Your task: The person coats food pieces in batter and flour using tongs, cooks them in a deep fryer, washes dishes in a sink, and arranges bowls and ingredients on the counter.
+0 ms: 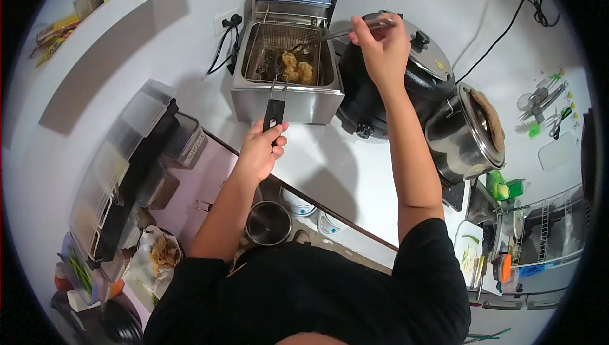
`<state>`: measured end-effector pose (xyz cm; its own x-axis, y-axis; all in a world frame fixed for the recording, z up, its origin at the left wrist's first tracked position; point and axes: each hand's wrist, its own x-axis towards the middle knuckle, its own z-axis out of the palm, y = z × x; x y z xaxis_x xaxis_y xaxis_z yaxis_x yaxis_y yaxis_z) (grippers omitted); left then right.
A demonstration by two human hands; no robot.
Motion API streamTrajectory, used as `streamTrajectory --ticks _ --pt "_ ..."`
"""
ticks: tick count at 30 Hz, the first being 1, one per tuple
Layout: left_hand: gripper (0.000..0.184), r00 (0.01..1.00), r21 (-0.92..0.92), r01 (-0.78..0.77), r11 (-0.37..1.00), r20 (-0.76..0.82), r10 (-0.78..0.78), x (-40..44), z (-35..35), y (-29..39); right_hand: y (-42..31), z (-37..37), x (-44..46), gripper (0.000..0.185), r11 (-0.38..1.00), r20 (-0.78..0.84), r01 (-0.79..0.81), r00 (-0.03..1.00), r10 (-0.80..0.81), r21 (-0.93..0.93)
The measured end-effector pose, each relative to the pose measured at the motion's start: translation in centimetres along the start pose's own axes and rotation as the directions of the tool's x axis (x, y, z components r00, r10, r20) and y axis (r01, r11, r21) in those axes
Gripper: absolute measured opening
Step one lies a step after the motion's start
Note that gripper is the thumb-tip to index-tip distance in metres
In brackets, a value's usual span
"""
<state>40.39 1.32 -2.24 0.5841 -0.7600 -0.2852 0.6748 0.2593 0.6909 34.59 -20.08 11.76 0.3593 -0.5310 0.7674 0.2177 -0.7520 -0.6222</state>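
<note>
My left hand (259, 153) is closed around the black handle (274, 114) of a wire fryer basket (279, 30). The basket sits inside a stainless-steel deep fryer (288, 105), in dark oil. Pieces of golden fried food (298, 69) lie at the basket's front right. My right hand (386, 50) is raised above and right of the fryer, its fingers pinching long metal tongs (342, 33). Their far end reaches into the basket just behind the food. Whether the tips touch a piece I cannot tell.
A black soup kettle (368, 101) stands right of the fryer, beside a large steel pot (451, 139). Lidded containers (187, 145) line the left side. A steel pot (268, 223) is below the counter's edge. A cutting board (468, 253) lies at lower right.
</note>
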Motion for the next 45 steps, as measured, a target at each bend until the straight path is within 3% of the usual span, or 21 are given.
streamTrajectory --ticks 4,8,11,14,17,19,21,27,37,40,41,45 --pt "0.015 1.0 0.001 -0.02 1.0 0.005 0.02 -0.3 0.4 -0.5 0.6 -0.4 -1.5 0.038 0.992 -0.048 0.125 0.991 -0.125 0.012" --pt "0.016 1.0 -0.019 -0.024 1.0 -0.011 0.023 0.9 1.1 0.0 1.1 -0.5 -1.6 0.038 0.99 -0.035 0.138 0.99 -0.138 0.003" --pt "0.015 1.0 -0.067 -0.008 0.998 -0.01 0.007 3.7 1.3 0.7 1.0 0.7 -1.7 0.04 0.973 0.098 0.055 0.995 -0.034 -0.226" --pt "0.014 0.999 -0.089 -0.014 0.996 -0.052 0.01 4.0 3.0 1.4 2.8 2.8 -2.5 0.038 0.953 0.191 0.083 0.981 -0.028 -0.29" --pt "0.013 0.997 -0.042 -0.031 0.999 -0.068 0.028 3.4 2.7 0.9 3.3 3.4 -3.4 0.035 0.969 0.156 0.031 0.988 0.008 -0.246" --pt "0.014 0.998 -0.007 -0.057 0.998 -0.036 0.056 2.8 2.3 1.0 2.9 3.1 -3.3 0.035 0.989 0.027 0.053 0.998 -0.049 -0.139" --pt "0.014 0.998 -0.004 -0.045 0.999 -0.048 0.045 1.9 2.0 1.1 2.2 2.4 -2.8 0.034 0.985 -0.031 0.077 0.996 -0.082 -0.154" --pt "0.017 0.999 -0.011 -0.052 0.999 0.003 0.052 2.7 1.3 0.8 1.3 3.5 -3.0 0.034 0.983 0.002 0.122 0.992 -0.123 -0.138" --pt "0.014 0.997 0.025 -0.07 0.997 -0.028 0.071 2.7 1.5 1.0 4.4 5.7 -4.0 0.034 0.993 0.094 0.016 0.996 -0.004 -0.121" --pt "0.016 0.997 0.029 -0.068 0.997 -0.034 0.069 2.5 1.4 1.0 4.3 4.9 -3.6 0.033 0.999 0.016 -0.024 1.0 0.025 -0.039" --pt "0.017 0.997 0.026 -0.07 0.997 -0.031 0.071 2.4 1.3 0.9 4.1 4.8 -3.3 0.035 0.996 -0.047 -0.031 0.998 0.035 0.083" --pt "0.021 0.997 0.008 -0.073 0.997 -0.001 0.073 2.2 0.7 0.4 2.6 3.2 -2.5 0.035 0.994 -0.07 0.008 0.998 0.0 0.112"
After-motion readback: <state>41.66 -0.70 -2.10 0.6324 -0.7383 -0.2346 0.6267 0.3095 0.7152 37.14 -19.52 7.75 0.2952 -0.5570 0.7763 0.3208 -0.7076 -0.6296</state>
